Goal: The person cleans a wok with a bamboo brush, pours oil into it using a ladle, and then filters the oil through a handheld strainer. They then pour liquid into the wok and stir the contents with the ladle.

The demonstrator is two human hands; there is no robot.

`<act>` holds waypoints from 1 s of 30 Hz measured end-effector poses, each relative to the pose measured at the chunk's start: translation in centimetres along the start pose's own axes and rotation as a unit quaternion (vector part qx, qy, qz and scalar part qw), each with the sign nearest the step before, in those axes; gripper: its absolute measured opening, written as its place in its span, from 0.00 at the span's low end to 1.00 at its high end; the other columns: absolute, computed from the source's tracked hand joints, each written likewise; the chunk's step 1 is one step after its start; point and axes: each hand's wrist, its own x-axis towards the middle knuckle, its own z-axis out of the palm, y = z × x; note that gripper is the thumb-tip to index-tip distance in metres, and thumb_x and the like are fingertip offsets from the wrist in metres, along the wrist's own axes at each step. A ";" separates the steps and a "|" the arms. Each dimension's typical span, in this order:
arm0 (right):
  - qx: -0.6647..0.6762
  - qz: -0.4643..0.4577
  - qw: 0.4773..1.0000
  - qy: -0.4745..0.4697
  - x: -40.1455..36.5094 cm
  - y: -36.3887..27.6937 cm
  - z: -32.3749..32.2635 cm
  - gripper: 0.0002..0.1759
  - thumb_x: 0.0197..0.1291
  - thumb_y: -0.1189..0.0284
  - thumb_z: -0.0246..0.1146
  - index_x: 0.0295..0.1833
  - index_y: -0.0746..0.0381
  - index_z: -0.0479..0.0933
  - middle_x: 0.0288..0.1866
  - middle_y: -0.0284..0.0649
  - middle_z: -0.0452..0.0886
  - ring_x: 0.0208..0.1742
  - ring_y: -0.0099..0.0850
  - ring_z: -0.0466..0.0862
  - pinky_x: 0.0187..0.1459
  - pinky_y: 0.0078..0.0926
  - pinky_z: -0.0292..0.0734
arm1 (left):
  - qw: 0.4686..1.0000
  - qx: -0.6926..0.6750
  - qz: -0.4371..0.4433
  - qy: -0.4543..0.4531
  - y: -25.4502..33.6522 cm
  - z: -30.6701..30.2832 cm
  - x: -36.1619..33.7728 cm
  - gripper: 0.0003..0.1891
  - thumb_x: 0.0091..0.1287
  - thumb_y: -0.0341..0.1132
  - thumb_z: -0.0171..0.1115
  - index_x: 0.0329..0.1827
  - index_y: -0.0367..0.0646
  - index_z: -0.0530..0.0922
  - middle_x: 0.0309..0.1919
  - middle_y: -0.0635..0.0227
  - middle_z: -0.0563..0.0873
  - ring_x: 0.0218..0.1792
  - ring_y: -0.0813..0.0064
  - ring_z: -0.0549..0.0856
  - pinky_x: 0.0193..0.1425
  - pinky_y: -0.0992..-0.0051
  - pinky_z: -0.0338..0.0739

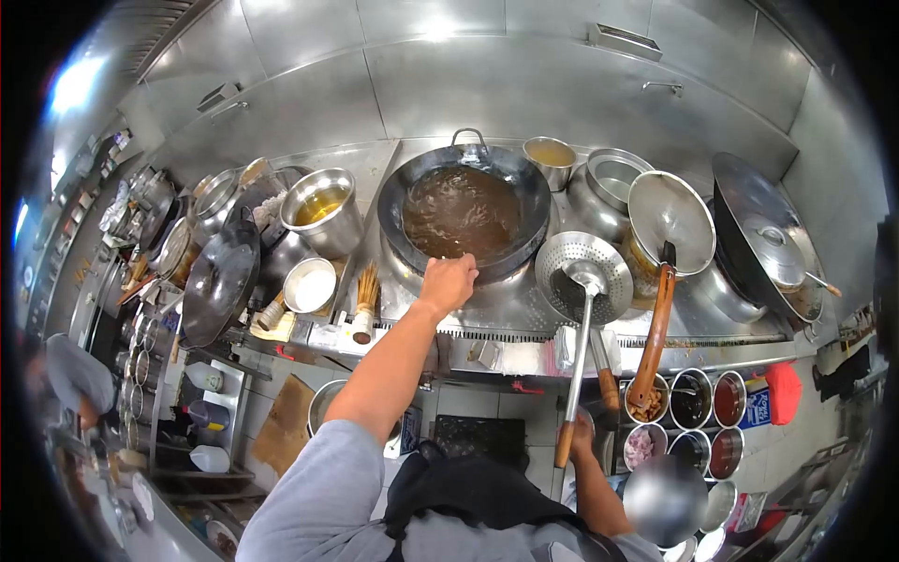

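At range, centre burner. Entries run largest to smallest.

Steel tabletop [506,309]: wraps the burners, with a wall of the same metal behind.

Wok [464,211]: sits in the centre burner ring, roughly half full of brown liquid that is rippling. Judgement: heavy with this load, rigid, probably hot, and the liquid would slosh at any tilt. The steel rim is thin and smooth, so it looks slippery. Hold points are the near rim or the loop handle [470,138] on the far side.

Covered wok [763,234]: far right, under a domed lid. Black lid [220,281]: leans at left. A round steel lid [670,220] with a wooden handle lies over a pot just right of the strainer.

Perforated strainer [588,267]: just right of the wok, with the ladle bowl resting in it.

Ladle [579,356]: long steel shaft with a wooden grip at the low end. Judgement: stiff and light, and the wood is the safe place to hold.

Oil pot [323,211] sits left of the wok, a bamboo brush [365,304] stands near it, and sauce tubs [693,398] are below right.

Left hand [448,281]: arm nearly straight and reaching forward, knuckles up, fingers curled down onto the near rim of the wok in what looks like a closed grip.

Right hand [582,436]: held low and close to the body, wrapped round the ladle's wooden grip. The fingers are partly hidden.
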 end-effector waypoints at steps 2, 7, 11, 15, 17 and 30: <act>-0.106 0.048 0.993 -0.008 0.1 -1.6 2.3 0.20 0.68 0.53 0.57 0.49 0.59 0.72 0.25 0.38 0.77 0.19 0.28 0.77 0.19 0.29 0.75 | 1.000 0.008 -0.003 0.003 0.3 -0.1 -0.1 0.06 0.66 0.38 0.59 0.36 0.47 0.77 0.29 0.61 0.86 0.38 0.57 0.84 0.47 0.59 0.68; -0.303 0.151 0.937 0.090 1.4 -2.2 7.3 0.21 0.65 0.50 0.59 0.50 0.56 0.74 0.22 0.35 0.75 0.16 0.25 0.73 0.16 0.24 0.71 | 1.000 0.002 -0.014 0.005 0.4 -0.1 -0.4 0.06 0.67 0.38 0.58 0.36 0.47 0.77 0.29 0.60 0.86 0.39 0.56 0.84 0.49 0.58 0.68; -0.351 0.152 0.920 0.089 2.0 -3.3 9.6 0.24 0.65 0.47 0.59 0.55 0.55 0.75 0.21 0.31 0.75 0.16 0.21 0.74 0.16 0.21 0.69 | 1.000 0.008 -0.024 -0.018 0.8 -0.5 0.1 0.07 0.67 0.39 0.58 0.36 0.47 0.77 0.29 0.60 0.86 0.39 0.56 0.84 0.49 0.58 0.68; -0.376 0.155 0.910 0.075 4.3 -2.7 8.8 0.25 0.65 0.49 0.60 0.54 0.58 0.76 0.22 0.33 0.75 0.17 0.22 0.74 0.17 0.22 0.70 | 0.999 0.004 -0.036 -0.033 1.1 -0.7 0.3 0.06 0.67 0.38 0.58 0.36 0.46 0.77 0.28 0.60 0.86 0.39 0.56 0.84 0.50 0.59 0.68; -0.423 0.202 0.881 0.059 5.4 -3.0 9.1 0.17 0.70 0.54 0.55 0.52 0.56 0.69 0.24 0.32 0.74 0.17 0.23 0.74 0.16 0.23 0.72 | 0.998 0.016 -0.042 -0.042 1.0 -0.6 0.4 0.06 0.67 0.38 0.58 0.36 0.46 0.77 0.28 0.60 0.86 0.39 0.56 0.84 0.51 0.59 0.68; -0.598 -0.023 0.798 0.073 13.5 7.7 1.3 0.11 0.62 0.68 0.62 0.30 0.63 0.77 0.19 0.41 0.77 0.15 0.32 0.76 0.18 0.33 0.71 | 0.994 -0.042 -0.074 -0.068 1.0 -1.5 0.4 0.08 0.67 0.39 0.60 0.39 0.45 0.80 0.33 0.60 0.87 0.41 0.57 0.84 0.56 0.63 0.66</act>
